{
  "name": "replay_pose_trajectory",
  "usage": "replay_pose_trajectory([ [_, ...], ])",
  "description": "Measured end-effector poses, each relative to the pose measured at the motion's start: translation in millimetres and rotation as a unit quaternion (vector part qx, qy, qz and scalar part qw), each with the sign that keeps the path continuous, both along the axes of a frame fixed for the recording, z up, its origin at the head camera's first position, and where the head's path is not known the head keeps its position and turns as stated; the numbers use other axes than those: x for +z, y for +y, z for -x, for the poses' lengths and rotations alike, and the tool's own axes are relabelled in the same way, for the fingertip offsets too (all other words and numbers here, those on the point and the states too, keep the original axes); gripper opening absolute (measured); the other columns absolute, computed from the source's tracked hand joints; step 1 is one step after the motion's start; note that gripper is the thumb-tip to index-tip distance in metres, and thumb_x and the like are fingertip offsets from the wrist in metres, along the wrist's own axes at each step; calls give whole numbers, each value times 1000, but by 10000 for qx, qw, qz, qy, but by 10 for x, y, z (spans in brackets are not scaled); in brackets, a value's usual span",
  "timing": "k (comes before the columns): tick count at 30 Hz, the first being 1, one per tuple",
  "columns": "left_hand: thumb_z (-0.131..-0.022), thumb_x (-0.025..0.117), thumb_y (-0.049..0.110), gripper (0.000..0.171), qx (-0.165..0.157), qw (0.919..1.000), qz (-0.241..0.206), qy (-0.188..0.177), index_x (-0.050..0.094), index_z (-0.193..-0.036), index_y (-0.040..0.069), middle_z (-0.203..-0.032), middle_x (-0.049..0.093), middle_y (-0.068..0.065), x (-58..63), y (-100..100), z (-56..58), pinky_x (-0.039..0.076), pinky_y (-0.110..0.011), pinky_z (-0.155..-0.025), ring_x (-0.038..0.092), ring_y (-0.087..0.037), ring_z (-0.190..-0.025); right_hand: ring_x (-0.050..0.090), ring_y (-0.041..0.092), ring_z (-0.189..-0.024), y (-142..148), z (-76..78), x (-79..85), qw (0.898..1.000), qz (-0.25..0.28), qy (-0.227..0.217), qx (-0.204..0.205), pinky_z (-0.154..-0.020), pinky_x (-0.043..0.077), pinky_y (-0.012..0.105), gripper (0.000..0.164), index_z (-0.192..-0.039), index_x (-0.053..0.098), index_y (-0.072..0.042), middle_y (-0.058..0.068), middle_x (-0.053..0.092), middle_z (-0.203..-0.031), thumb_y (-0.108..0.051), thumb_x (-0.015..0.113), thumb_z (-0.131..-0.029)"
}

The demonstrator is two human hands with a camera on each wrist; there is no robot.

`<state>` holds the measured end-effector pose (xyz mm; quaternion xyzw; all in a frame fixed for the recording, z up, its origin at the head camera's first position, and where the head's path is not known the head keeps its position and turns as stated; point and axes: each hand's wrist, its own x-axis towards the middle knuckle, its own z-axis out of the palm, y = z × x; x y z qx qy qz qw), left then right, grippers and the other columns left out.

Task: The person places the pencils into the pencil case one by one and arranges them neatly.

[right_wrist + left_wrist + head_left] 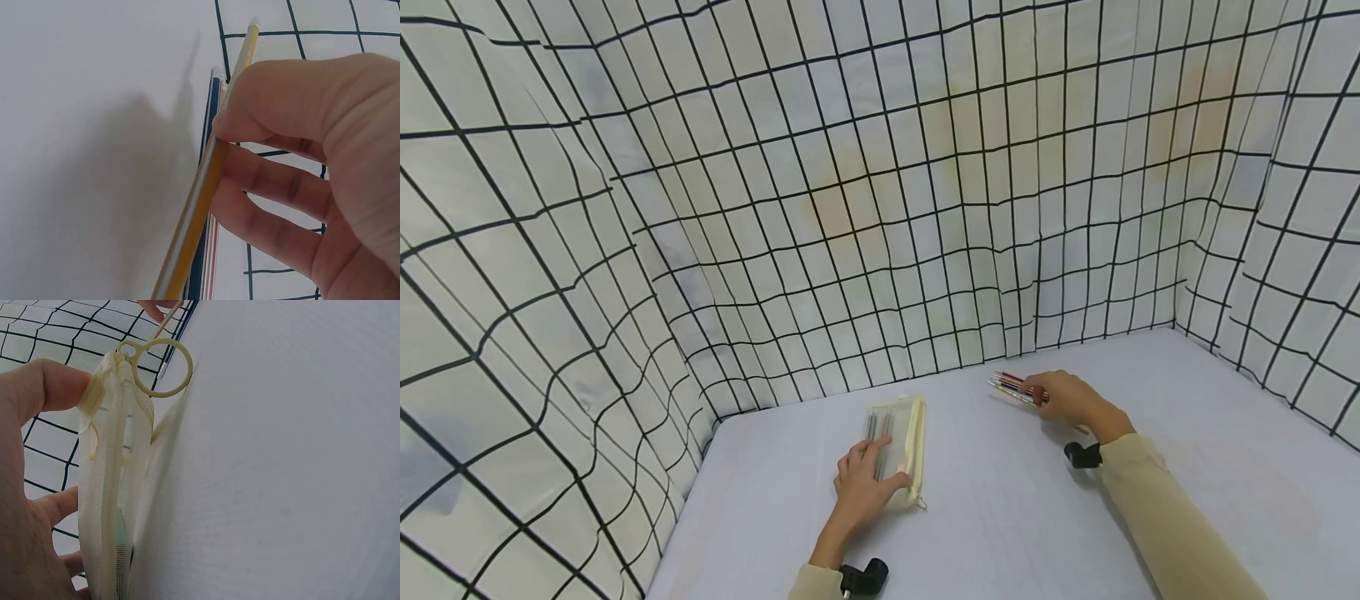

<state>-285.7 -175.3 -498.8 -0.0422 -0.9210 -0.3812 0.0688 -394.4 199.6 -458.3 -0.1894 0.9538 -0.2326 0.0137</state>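
Observation:
A pale cream zip pencil pouch (916, 433) lies flat on the table, and slim grey strips show through its see-through face. My left hand (859, 485) rests on it with fingers spread over the top and the thumb at the zip edge. In the left wrist view the zip side of the pouch (100, 512) carries a round ring pull (189, 370). Farther right, my right hand (1067, 397) pinches a yellow pencil (190, 225) between thumb and fingers. Beside it lie several other pencils, a dark blue pencil (212, 103) and red-and-white ones among them.
A white-covered table (970, 517) spans the work area. Black grid netting over white sheeting (880, 283) rises behind the table and along both sides. Each wrist wears a small black camera, such as the right wrist camera (1082, 455).

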Motion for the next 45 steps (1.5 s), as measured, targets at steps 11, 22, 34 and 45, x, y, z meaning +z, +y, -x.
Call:
replay_pose_trajectory([
  [11, -74, 73, 42, 78, 2, 10000, -39, 10, 54, -147, 19, -153, 39, -20, 14, 19, -1, 20, -74, -109, 27, -46, -141, 54, 18, -80, 16, -3, 18, 9974, 628, -251, 243, -65, 45, 30, 53, -128, 68, -11, 3, 65, -95, 9, 62, -79],
  [22, -74, 73, 42, 78, 7, 10000, -9, -5, 54, -147, 19, -154, 39, -20, 10, 19, -1, 19, -74, -109, 27, -47, -141, 56, 20, -83, -13, -34, 51, 9868, 1372, -701, 508, -64, 49, 30, 61, -142, 57, -2, 9, 63, -101, 8, 60, -82],
  [34, -74, 73, 41, 79, -42, 10000, -41, 9, 54, -147, 18, -153, 39, -21, 19, 14, -17, 19, -74, -109, 26, -48, -141, 57, 22, -89, -82, -61, 23, 9600, 2507, -1091, 597, -71, 59, 34, 62, -147, 46, 3, 18, 57, -110, 3, 63, -88],
  [45, -75, 73, 42, 79, 0, 10000, 4, -32, 53, -147, 19, -154, 39, -21, 23, 13, -13, 20, -74, -109, 27, -47, -141, 61, 44, -111, -148, -39, 11, 9288, 3311, -1555, 591, -81, 61, 43, 62, -149, 40, 6, 34, 55, -129, 2, 62, -91],
])
